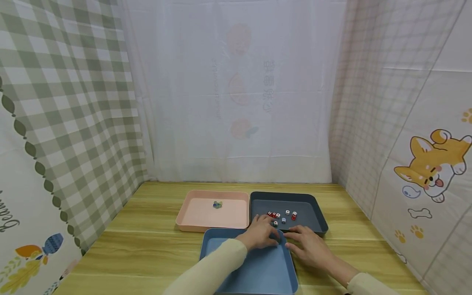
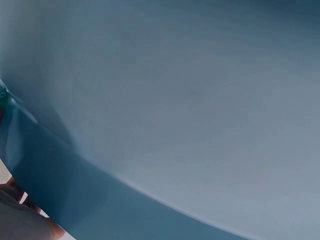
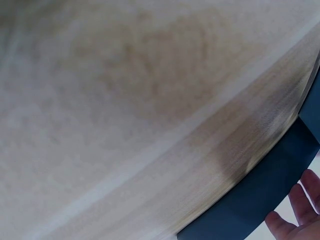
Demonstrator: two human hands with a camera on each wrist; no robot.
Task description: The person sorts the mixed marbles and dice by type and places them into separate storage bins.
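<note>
My left hand (image 1: 259, 234) reaches over the far side of the blue tray (image 1: 258, 274), its fingertips at the near edge of the dark tray (image 1: 317, 219). In that dark tray lie red dice (image 1: 293, 217) and white dice (image 1: 287, 212), several in all, close beyond the fingers. A bit of green (image 2: 3, 97) shows at the left edge of the left wrist view. My right hand (image 1: 309, 246) has its fingers extended by the dark tray's near edge and the blue tray's corner. In the right wrist view its fingers (image 3: 301, 202) are spread, holding nothing.
A pink tray (image 1: 199, 219) stands at the back left, beside the dark one, with a small cluster of blue, green and yellow pieces (image 1: 217, 204) in it. The trays rest on a wood-grain table (image 1: 140, 254). Cloth curtains (image 1: 236, 164) enclose the back and both sides.
</note>
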